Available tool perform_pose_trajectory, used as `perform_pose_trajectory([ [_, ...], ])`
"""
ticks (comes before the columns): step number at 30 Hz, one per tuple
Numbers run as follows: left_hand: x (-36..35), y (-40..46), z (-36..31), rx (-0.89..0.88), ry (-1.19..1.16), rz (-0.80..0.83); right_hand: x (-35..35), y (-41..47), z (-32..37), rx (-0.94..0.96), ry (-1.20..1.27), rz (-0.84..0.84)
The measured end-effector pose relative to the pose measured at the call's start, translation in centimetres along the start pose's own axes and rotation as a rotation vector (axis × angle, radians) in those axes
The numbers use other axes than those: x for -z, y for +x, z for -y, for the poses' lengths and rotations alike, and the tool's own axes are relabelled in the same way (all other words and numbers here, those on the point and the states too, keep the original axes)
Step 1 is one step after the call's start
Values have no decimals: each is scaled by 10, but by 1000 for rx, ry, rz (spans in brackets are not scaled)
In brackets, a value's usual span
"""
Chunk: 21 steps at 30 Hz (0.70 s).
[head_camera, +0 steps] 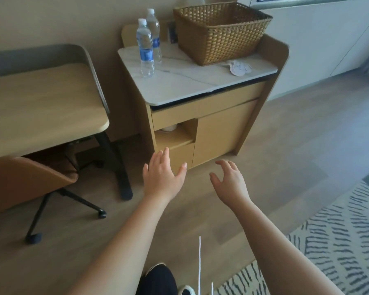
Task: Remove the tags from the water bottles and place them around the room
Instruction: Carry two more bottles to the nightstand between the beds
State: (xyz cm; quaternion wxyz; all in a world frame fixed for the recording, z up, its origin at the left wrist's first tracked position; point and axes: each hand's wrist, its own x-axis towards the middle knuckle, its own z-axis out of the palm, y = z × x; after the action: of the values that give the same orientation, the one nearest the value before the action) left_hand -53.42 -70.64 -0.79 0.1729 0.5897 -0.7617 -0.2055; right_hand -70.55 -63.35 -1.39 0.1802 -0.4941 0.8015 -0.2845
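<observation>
1. My left hand (161,174) is stretched out low in front of me, its fingers (165,154) straight and slightly apart, holding nothing.
2. My right hand (229,179) hangs beside it, a little apart, its fingers (224,163) loosely curled and spread, also empty.
3. Two water bottles (145,46) stand upright on the white marble worktop (179,81) of the small cabinet, at its left rear part, one just behind the other and nearly touching.
4. Both bottles carry blue labels and white caps; they are well apart from my hands.
5. A crumpled pale heap, which looks like the removed tags (239,67), lies on the same worktop near its right front edge.
6. A woven basket (219,33) sits at the back right of the worktop, just behind that heap.
7. To the left stands a wooden desk (41,103) with a brown chair (26,179) tucked under it.
8. A patterned rug (339,241) covers the floor at my right.
</observation>
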Motion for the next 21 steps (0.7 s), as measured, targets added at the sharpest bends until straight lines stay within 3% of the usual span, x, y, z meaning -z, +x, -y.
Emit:
perform_pose_trajectory([
  [9, 10, 172, 14, -27, -141, -117, -36, 177, 38, 65, 26, 3],
  [16, 36, 342, 35, -20, -228, -150, -63, 338, 107, 130, 54, 52],
  [21, 53, 437, 25, -18, -312, -297, -67, 422, 142, 168, 56, 48],
])
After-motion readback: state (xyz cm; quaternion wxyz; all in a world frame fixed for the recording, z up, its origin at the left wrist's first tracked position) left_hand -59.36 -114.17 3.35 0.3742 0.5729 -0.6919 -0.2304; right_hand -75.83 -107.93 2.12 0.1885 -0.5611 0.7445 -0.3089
